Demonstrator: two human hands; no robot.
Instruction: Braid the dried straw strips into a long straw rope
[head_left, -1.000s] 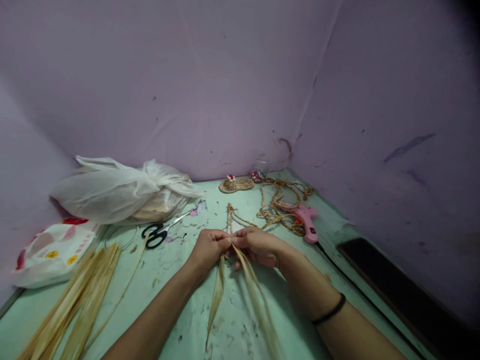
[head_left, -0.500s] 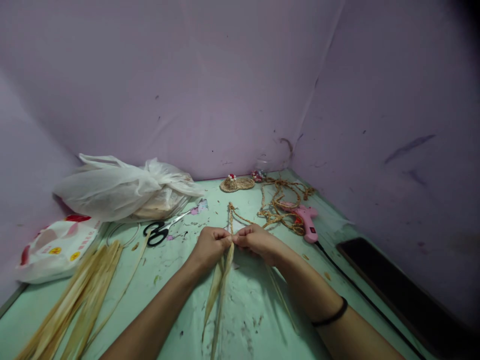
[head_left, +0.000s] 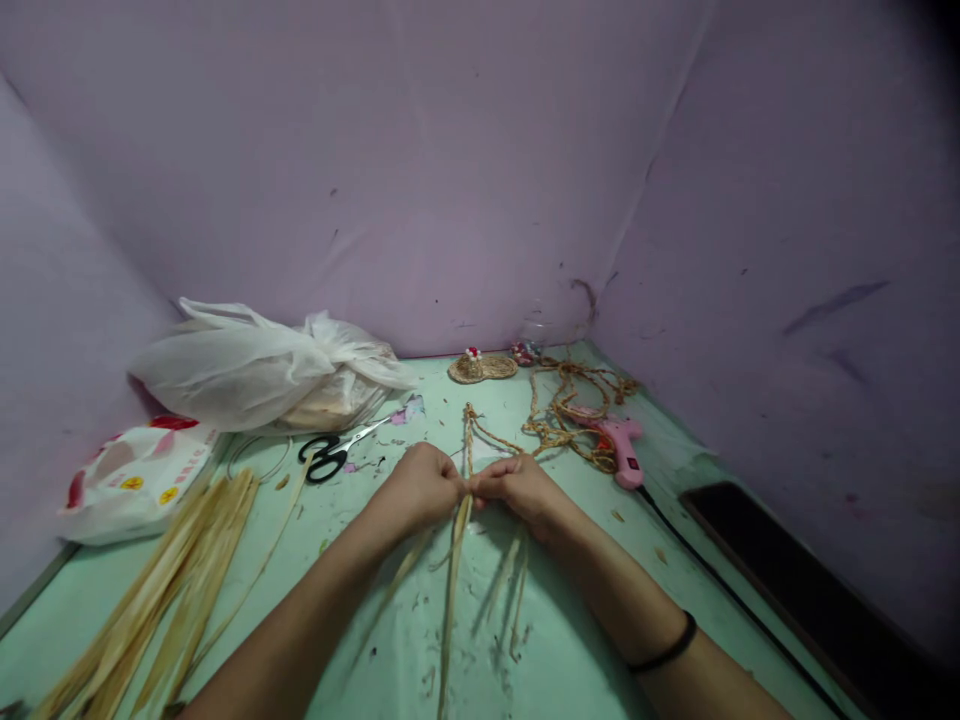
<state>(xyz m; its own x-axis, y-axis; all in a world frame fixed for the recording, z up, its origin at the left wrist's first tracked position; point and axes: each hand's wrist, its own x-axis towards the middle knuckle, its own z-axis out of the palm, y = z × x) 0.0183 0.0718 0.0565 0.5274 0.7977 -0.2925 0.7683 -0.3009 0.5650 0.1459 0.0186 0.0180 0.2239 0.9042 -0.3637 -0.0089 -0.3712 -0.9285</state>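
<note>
A braid [head_left: 470, 445] of dried plant fibre runs toward me from a small fixed point on the green table. Both hands meet at its near end. My left hand [head_left: 427, 485] is closed in a pinch on the fibre strands there, knuckles up. My right hand [head_left: 517, 488] pinches the braid's end from the other side, its fingertips touching or almost touching the left ones. One loose fibre strand [head_left: 452, 590] hangs down between the hands. Blurred strands trail under each hand; which fingers hold which strand is hidden.
Left lie a bundle of dried fibre strips [head_left: 157, 590], scissors [head_left: 330, 458], a white tissue pack [head_left: 142, 480] and a tied plastic bag [head_left: 270, 370]. Behind is a small woven slipper [head_left: 484, 368]. Right are coiled braided rope [head_left: 566, 420], a pink glue gun [head_left: 624, 450] and a dark phone-like slab [head_left: 787, 570].
My left hand has turned over, knuckles higher, and the loose strands have swung apart to both sides. The whole view has shifted slightly.
</note>
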